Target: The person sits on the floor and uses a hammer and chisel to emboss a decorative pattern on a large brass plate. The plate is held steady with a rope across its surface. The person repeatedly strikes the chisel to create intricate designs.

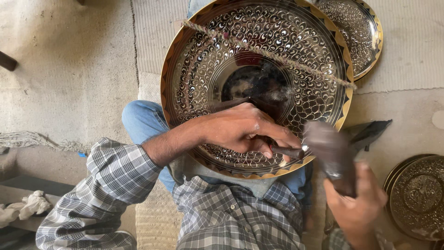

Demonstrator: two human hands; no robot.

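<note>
- A metal-engraving workshop at floor level: bare concrete floor (69, 60) and woven mats (407, 41).
- Engraved brass trays (418, 196) lie around; a large ornate tray (208, 60) is on the lap.

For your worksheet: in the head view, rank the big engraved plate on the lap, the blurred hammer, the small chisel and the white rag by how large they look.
1. engraved plate, by far the largest.
2. hammer, though motion blur and nearness to the camera may inflate it.
3. white rag, partly cut off at the edge, so unsure against the hammer.
4. chisel, smallest; mostly hidden in the left hand.
</note>
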